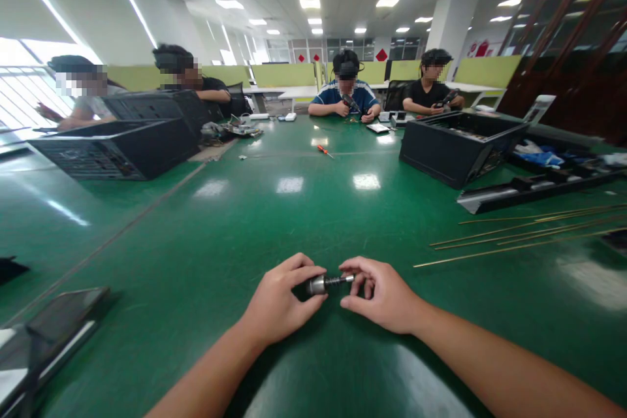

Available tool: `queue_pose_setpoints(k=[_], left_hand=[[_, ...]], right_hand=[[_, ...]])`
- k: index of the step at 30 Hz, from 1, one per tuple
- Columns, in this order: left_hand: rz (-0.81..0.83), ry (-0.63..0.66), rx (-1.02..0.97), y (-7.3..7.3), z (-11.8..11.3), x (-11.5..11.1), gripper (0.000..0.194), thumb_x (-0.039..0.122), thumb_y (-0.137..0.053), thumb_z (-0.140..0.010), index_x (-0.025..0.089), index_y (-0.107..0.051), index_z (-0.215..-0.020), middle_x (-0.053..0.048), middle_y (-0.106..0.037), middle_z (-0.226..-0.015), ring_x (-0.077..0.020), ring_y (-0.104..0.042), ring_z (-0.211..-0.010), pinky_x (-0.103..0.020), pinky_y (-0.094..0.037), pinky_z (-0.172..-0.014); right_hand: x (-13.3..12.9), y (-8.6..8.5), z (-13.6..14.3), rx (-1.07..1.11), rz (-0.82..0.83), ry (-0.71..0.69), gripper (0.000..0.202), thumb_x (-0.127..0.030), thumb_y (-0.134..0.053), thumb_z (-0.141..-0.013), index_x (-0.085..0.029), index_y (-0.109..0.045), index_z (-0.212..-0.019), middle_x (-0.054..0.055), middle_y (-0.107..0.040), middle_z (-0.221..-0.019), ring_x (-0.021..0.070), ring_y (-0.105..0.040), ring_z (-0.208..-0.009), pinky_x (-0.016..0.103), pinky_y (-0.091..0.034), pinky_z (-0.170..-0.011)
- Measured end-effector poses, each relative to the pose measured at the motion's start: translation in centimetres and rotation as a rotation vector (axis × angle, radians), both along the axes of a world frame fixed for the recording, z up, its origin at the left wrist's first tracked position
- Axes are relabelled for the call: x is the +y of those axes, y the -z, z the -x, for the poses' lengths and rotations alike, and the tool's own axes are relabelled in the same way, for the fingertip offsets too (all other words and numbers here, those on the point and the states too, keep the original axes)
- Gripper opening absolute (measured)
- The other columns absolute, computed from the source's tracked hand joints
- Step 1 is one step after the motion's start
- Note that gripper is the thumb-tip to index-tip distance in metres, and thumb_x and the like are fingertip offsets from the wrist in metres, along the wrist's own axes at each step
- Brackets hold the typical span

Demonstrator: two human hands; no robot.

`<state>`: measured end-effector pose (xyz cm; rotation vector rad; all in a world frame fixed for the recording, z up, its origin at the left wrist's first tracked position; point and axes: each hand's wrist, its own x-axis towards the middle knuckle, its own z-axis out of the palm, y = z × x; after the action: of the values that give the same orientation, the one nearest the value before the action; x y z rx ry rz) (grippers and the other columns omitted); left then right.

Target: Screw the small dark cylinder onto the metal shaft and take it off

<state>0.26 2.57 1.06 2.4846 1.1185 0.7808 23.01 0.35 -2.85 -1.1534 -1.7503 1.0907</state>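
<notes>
Low over the near middle of the table, my left hand (281, 300) is closed around the wider grey metal cylinder of a small spring-loaded metal shaft (334, 281). The shaft lies roughly level, with a dark coiled section in its middle and a thin bright end pointing right. At that bright end is my right hand (379, 294), its fingers curled and its thumb apart from them. The index fingertip and thumb stand clear of the shaft; whether the other fingers touch its tip I cannot tell.
Dark computer cases (117, 147) stand at left, and another case (458, 147) at right. Thin brass rods (514, 238) lie right of my hands. An orange screwdriver (322, 150) lies farther off. A dark flat panel (59, 333) is near left. Several people sit around the table.
</notes>
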Motion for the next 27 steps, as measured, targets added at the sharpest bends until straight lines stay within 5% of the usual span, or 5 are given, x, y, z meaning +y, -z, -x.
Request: queue_pose_setpoints(k=[3, 12, 27], left_hand=[[-0.013, 0.027, 0.012, 0.0, -0.4, -0.3, 0.028, 0.019, -0.065, -0.077, 0.023, -0.072, -0.104, -0.004, -0.066, -0.093, -0.0162, -0.065, -0.083, -0.028, -0.054, -0.076], [-0.022, 0.047, 0.01, 0.6, -1.1, -1.0, 0.03, 0.023, -0.065, -0.077, 0.022, -0.072, -0.106, -0.006, -0.065, -0.091, -0.0172, -0.063, -0.081, -0.028, -0.053, -0.074], [-0.022, 0.033, 0.031, 0.6, -1.0, -1.1, 0.03, 0.02, -0.066, -0.076, 0.023, -0.072, -0.105, -0.006, -0.065, -0.094, -0.0176, -0.063, -0.083, -0.029, -0.053, -0.075]], right_hand=[[-0.1, -0.3, 0.0, -0.028, -0.075, -0.004, 0.043, -0.022, -0.078, -0.071, -0.02, -0.065, -0.112, 0.003, -0.068, -0.092, 0.0134, -0.06, -0.069, 0.024, -0.046, -0.06], [-0.2, -0.8, -0.1, -0.114, -0.222, -0.053, 0.012, -0.017, -0.071, -0.078, -0.019, -0.07, -0.089, 0.003, -0.068, -0.087, 0.0157, -0.061, -0.077, 0.026, -0.044, -0.067], [-0.1, -0.7, -0.4, -0.075, -0.241, -0.076, 0.008, -0.018, -0.069, -0.081, -0.019, -0.072, -0.088, 0.005, -0.07, -0.091, 0.0171, -0.064, -0.083, 0.028, -0.048, -0.075]])
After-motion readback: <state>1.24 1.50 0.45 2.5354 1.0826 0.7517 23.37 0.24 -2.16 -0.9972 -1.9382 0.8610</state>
